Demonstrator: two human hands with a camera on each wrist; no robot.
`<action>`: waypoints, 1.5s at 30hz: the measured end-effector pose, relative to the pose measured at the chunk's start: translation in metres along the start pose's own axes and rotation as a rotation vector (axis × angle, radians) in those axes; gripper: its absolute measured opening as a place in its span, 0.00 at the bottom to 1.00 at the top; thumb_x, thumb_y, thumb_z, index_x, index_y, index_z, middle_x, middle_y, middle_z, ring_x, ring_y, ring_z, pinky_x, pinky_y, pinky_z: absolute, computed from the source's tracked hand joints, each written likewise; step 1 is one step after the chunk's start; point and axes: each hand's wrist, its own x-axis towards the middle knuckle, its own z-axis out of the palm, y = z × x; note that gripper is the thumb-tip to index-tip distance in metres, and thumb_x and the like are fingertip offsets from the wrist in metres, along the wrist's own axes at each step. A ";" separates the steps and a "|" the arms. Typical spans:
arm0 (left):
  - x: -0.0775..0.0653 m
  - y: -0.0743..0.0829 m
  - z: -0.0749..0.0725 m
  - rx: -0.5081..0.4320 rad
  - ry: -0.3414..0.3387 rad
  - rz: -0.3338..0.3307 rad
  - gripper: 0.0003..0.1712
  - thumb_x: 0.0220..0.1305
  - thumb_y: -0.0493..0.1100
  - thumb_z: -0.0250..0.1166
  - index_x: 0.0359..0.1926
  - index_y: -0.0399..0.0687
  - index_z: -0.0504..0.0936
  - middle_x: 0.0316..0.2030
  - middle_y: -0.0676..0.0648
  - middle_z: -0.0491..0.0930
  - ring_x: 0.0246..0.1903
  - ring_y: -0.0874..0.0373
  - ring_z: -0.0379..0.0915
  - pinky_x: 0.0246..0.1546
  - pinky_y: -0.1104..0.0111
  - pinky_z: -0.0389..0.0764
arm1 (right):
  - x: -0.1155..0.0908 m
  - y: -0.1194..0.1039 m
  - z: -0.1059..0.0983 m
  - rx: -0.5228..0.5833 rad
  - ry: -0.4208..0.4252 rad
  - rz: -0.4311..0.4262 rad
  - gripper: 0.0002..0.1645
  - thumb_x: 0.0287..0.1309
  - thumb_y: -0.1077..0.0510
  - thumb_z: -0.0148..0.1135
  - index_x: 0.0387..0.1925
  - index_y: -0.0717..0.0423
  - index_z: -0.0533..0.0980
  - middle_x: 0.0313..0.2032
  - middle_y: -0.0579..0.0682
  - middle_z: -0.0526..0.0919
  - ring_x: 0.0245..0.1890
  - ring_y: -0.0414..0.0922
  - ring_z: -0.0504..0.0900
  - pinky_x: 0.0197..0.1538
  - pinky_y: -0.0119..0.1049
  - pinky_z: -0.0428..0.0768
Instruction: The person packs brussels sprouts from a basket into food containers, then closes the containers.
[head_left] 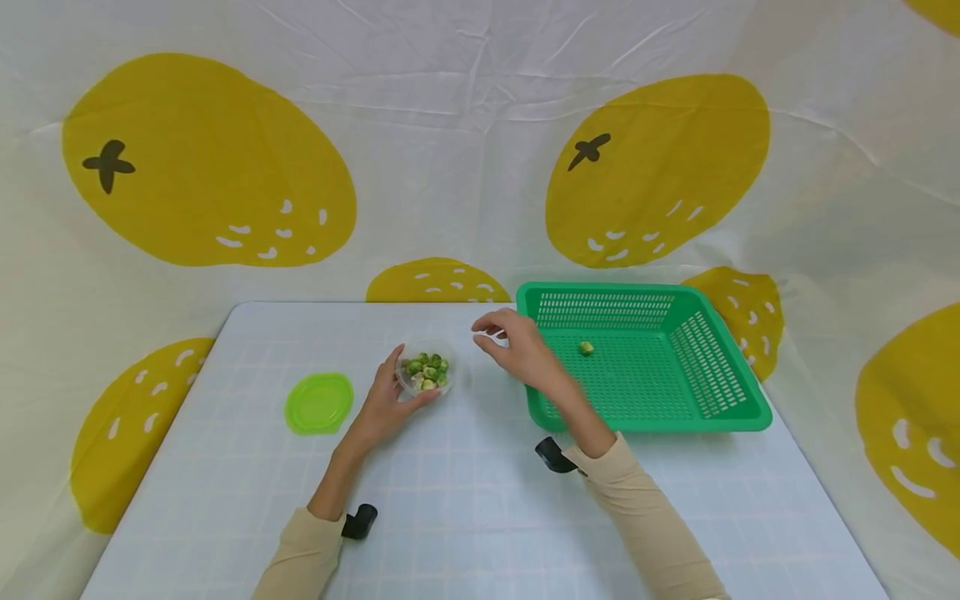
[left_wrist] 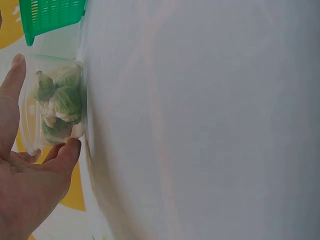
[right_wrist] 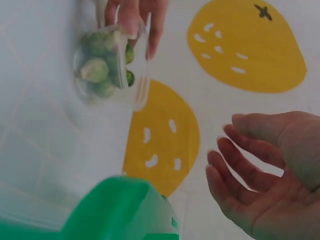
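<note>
My left hand [head_left: 388,403] holds a clear plastic tub [head_left: 402,384] upright on the table, fingers on one side and thumb on the other. Several Brussels sprouts [left_wrist: 67,102] are heaped inside the tub. To the right, my right hand [head_left: 519,346] hovers near the left rim of a green plastic basket [head_left: 637,425]. In the right wrist view its fingers [right_wrist: 240,160] are loosely bent, with nothing between them and the thumb. One Brussels sprout [head_left: 587,347] lies on the basket's floor.
A lime-green lid [head_left: 318,403] lies on the table to the left of the tub. The white table [head_left: 450,500] ends at the back against a hanging cloth [head_left: 450,167] printed with yellow fruit. The basket stands at the table's back right.
</note>
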 end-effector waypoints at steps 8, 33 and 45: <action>-0.002 -0.001 -0.001 -0.010 -0.001 0.009 0.63 0.63 0.52 0.76 0.83 0.47 0.41 0.76 0.31 0.46 0.76 0.38 0.49 0.74 0.46 0.60 | -0.001 0.005 -0.019 -0.025 0.035 0.046 0.11 0.69 0.64 0.65 0.49 0.66 0.82 0.47 0.59 0.84 0.49 0.55 0.82 0.54 0.49 0.83; -0.001 0.001 -0.001 -0.010 -0.012 0.005 0.63 0.64 0.51 0.75 0.83 0.46 0.39 0.77 0.31 0.45 0.76 0.36 0.48 0.74 0.46 0.59 | -0.023 0.058 -0.067 -0.087 0.103 0.189 0.12 0.70 0.67 0.62 0.51 0.70 0.80 0.52 0.67 0.82 0.55 0.62 0.78 0.60 0.57 0.78; -0.001 0.003 -0.001 -0.013 -0.015 0.007 0.62 0.64 0.51 0.75 0.83 0.46 0.39 0.77 0.31 0.44 0.77 0.37 0.46 0.74 0.46 0.58 | -0.036 0.069 -0.090 -0.167 -0.041 0.274 0.19 0.72 0.64 0.61 0.58 0.74 0.76 0.58 0.71 0.78 0.61 0.69 0.75 0.64 0.61 0.74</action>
